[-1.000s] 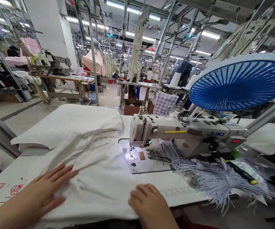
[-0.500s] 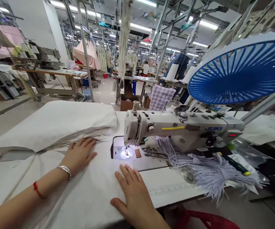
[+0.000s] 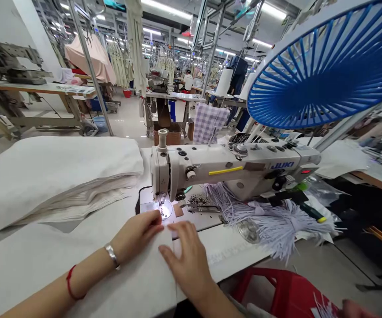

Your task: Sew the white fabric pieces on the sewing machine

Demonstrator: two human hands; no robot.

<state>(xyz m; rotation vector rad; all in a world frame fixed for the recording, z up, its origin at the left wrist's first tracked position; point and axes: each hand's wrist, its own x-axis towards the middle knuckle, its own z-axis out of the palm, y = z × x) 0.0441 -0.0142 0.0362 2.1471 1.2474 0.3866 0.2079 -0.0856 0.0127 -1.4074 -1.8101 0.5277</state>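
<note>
Covering the near-left part of the tabletop, the white cloth should stay flat beneath the sewing machine. The right hand is open over the cloth's right edge. The left hand has fingertips together beside the needle plate, pinch indiscernible; keep them clear. A bare strip extends rightward along the near edge.

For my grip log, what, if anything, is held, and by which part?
The left hand appears to pinch the flat white cloth sheet near its far right corner; whether the right hand grips it is unclear.
</note>
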